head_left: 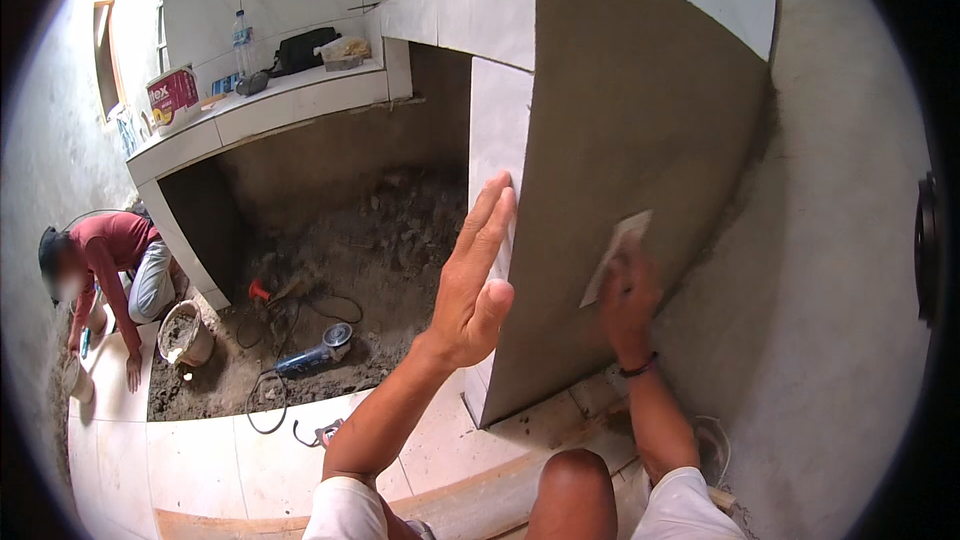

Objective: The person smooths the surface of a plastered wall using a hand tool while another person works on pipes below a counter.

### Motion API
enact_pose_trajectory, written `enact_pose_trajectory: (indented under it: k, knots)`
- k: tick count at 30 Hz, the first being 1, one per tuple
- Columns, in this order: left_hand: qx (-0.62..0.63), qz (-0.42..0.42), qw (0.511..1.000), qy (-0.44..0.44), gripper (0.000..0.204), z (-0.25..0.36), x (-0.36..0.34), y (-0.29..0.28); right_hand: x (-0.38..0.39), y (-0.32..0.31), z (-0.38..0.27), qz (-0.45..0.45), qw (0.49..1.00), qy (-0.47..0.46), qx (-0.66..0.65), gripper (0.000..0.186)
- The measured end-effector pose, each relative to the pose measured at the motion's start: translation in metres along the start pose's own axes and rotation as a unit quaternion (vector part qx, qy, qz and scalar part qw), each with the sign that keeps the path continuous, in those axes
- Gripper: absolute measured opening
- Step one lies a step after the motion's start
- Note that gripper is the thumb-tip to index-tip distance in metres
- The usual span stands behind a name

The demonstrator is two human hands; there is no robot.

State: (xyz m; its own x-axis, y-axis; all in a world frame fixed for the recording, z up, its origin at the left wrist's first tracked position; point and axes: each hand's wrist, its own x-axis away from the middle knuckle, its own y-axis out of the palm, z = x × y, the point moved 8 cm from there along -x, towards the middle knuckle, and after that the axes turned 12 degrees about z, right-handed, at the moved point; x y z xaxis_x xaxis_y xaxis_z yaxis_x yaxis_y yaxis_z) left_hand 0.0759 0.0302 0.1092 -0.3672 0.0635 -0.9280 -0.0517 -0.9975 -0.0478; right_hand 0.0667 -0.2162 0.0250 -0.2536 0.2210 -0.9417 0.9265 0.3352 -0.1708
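My left hand (472,285) is open, its fingers straight and together and the thumb apart. Its palm side is at the white tiled edge (498,130) of an upright partition; I cannot tell whether it touches. My right hand (630,300), smeared by motion, holds a pale, flat rectangular piece (612,255) against the partition's grey plastered side (630,110). The exact kind of this piece does not show. A dark band circles my right wrist.
At the left a person (115,250) in a red top bends over floor tiles (120,380). Nearby stand a bucket of mortar (185,333) and a blue angle grinder (312,355) with its cord on rough ground. A bottle (241,40) and a black bag (303,50) rest on the tiled counter (290,105).
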Motion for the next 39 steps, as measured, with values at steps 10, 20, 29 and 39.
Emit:
enact_pose_trajectory:
  k: [10,20,29,39]
  knots:
    - [-0.388,-0.014,0.897,0.210,0.087,0.038,-0.043,0.017,-0.181,-0.026,-0.124,0.069,0.993,-0.085,-0.049,0.042]
    - [-0.540,-0.152,0.779,0.281,0.087,0.026,-0.060,0.025,-0.157,-0.028,0.005,0.162,0.985,0.010,-0.058,0.039]
    - [-0.571,-0.145,0.744,0.316,0.078,0.033,-0.066,0.022,-0.145,-0.024,-0.104,0.090,0.985,-0.143,-0.045,0.038]
    - [-0.559,-0.136,0.757,0.311,0.078,0.038,-0.071,0.017,-0.240,-0.061,-0.101,0.264,0.945,-0.140,-0.133,0.030]
